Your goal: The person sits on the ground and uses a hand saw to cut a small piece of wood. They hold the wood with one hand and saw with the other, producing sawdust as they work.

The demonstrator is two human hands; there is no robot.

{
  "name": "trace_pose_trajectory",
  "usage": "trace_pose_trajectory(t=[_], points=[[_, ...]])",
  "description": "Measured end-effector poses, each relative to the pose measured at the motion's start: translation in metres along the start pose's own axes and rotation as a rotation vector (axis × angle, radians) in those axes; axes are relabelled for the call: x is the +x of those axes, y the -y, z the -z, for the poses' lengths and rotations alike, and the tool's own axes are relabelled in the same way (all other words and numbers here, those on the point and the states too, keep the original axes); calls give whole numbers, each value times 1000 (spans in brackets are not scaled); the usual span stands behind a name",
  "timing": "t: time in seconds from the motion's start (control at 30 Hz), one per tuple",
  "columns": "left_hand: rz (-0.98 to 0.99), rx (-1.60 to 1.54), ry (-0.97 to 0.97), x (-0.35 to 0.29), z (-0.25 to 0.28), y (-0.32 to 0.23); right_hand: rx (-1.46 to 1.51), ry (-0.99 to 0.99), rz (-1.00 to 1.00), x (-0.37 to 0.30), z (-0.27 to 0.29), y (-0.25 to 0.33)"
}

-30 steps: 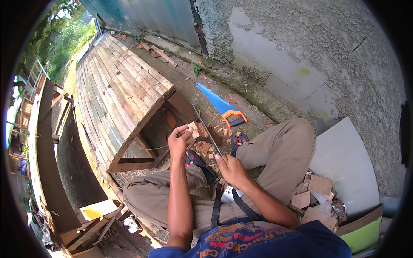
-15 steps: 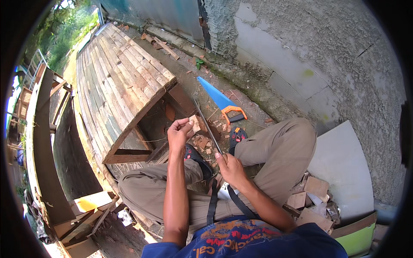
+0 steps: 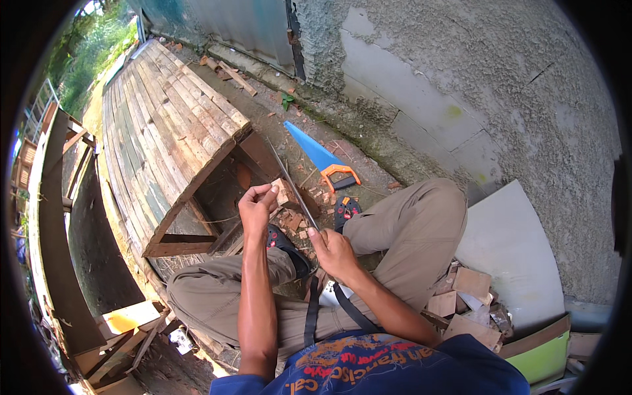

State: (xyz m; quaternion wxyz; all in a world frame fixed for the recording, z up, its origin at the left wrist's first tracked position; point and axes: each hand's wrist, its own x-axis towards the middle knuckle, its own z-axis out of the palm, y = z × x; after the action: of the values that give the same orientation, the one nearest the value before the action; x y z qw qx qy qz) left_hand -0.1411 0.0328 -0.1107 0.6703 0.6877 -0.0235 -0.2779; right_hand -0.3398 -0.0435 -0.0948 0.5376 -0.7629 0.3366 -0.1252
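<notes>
My left hand [image 3: 258, 207] pinches a small tan block [image 3: 283, 193], which looks like wood, between thumb and fingertips. My right hand [image 3: 334, 253] is closed round the near end of a long knife [image 3: 301, 203]. Its thin dark blade, seen almost edge-on, runs up and away past the right side of the block; whether they touch I cannot tell. Under the block stands a brown stump-like support [image 3: 315, 209], partly hidden. Reddish-tan chips [image 3: 289, 220] lie on the ground between my feet.
A blue handsaw [image 3: 316, 151] with an orange and black handle lies ahead. To the left stands a low slatted wooden platform [image 3: 174, 125]. Flat offcuts [image 3: 473, 283] are heaped by my right knee, beside a pale grey sheet [image 3: 517, 243]. A rough wall [image 3: 461, 79] rises to the right.
The whole view has shifted, so the scene sits a little farther left. Both hands keep the same hold on block and knife, with hardly any movement between them.
</notes>
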Motion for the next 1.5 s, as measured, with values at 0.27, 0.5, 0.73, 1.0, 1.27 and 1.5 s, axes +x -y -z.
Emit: trace_pose_trajectory(t=[0.27,0.5,0.73,1.0,1.27,1.5], points=[[48,-7,-8,-2,-3,2,345,-160,344,6,31,67],[42,-31,-1,1,7,13,25,-1,55,5,3,7],[54,-55,-18,-5,-6,0,255,-47,188,5,51,84],[59,-42,-22,-3,-4,-5,-37,77,-29,13,-6,-11],[98,-130,-64,-3,-2,3,255,-112,243,4,22,56],[104,-183,-16,5,7,7,-2,-24,80,13,-10,-15]])
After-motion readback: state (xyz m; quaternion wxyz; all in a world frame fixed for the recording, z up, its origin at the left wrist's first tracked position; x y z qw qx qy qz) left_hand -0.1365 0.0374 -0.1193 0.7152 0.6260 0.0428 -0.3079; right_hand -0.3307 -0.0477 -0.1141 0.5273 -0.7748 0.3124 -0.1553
